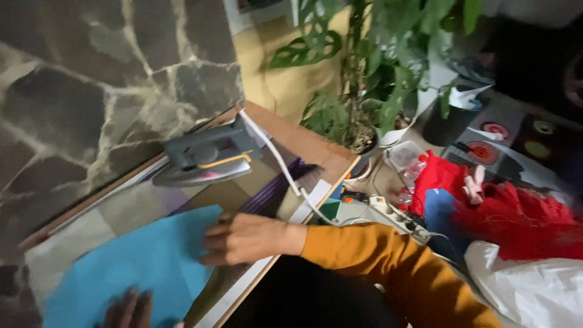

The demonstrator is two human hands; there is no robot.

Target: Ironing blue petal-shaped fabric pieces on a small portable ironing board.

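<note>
A light blue piece of fabric [143, 261] lies spread on a table [316, 149] covered with a patchwork cloth. My right hand [246, 238], in an orange sleeve, rests on the fabric's right edge with its fingers curled over it. My left hand [127, 308] shows only its fingertips at the bottom edge, pressing flat on the blue fabric. A grey clothes iron [203, 159] with a yellow trim stands on the table beyond the fabric, apart from both hands. Its white cord [284, 170] runs down off the table's right side.
A stone wall [91, 79] borders the table on the left. A large potted plant [364, 79] stands past the table's far corner. On the floor to the right lie red fabric [516, 222], a white bag [534, 285], a power strip [395, 215] and a patterned rug [516, 140].
</note>
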